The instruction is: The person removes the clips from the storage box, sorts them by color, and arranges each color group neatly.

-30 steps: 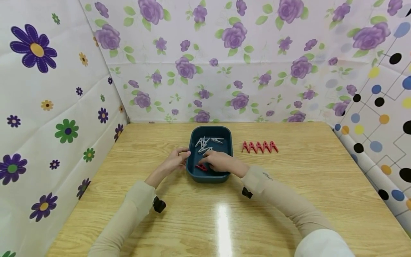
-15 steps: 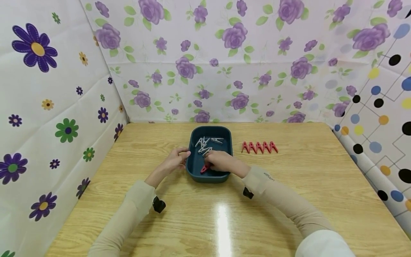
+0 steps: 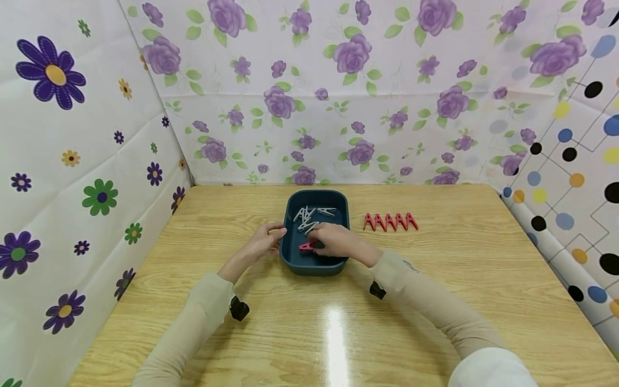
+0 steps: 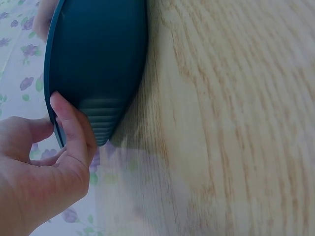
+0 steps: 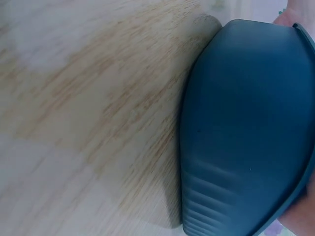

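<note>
A dark blue rectangular bin (image 3: 291,263) stands on the table. My left hand (image 3: 263,240) grips its left rim; in the left wrist view the thumb and fingers lie on opposite sides of the bin wall (image 4: 98,54). Reaching inside the front half of the bin, my right hand (image 3: 333,240) pinches a red clothespin (image 3: 307,246) that points left. Several white clothespins (image 3: 306,219) lie loosely in the back half. In the right wrist view, the bin's outer side (image 5: 246,108) hides most of the right hand.
Right of the bin, several red clothespins (image 3: 390,221) stand in a neat row on the wooden table (image 3: 271,333). Patterned cloth walls (image 3: 309,107) close off the back and both sides.
The red clothespin was lying in the bin under my right fingers; it is now pinched and has turned to point left. My left hand has stayed in place.
</note>
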Demonstrator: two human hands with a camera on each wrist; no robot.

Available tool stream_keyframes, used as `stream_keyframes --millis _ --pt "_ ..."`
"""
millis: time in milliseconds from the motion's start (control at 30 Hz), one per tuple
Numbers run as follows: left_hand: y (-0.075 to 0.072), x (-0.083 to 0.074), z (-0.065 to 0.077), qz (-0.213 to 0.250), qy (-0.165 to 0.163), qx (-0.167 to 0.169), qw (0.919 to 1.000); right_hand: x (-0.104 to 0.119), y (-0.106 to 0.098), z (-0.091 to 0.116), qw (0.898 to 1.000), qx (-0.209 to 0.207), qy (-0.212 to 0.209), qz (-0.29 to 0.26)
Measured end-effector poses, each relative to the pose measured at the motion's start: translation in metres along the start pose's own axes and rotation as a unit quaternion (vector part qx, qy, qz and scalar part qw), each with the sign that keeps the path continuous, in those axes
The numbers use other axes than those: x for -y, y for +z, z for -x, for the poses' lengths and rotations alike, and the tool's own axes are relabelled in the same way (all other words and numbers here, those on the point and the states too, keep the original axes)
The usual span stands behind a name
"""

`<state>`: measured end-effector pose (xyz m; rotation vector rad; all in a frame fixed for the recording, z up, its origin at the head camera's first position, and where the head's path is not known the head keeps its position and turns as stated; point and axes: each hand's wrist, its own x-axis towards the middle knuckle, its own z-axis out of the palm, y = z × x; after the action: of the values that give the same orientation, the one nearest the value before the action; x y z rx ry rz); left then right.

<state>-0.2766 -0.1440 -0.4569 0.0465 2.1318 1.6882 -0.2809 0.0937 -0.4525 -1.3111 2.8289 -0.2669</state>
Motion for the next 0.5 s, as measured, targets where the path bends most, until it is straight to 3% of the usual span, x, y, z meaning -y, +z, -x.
stream_keyframes --millis 233,500 --pt "-0.001 0.0 0.0 0.003 -0.003 0.002 1.0 -0.007 -0.003 0.007 0.998 -0.069 -0.004 -0.006" --pt "0.0 -0.002 0.002 0.003 -0.007 0.001 1.0 -0.018 -0.005 0.013 0.987 -0.156 0.01 -0.04"
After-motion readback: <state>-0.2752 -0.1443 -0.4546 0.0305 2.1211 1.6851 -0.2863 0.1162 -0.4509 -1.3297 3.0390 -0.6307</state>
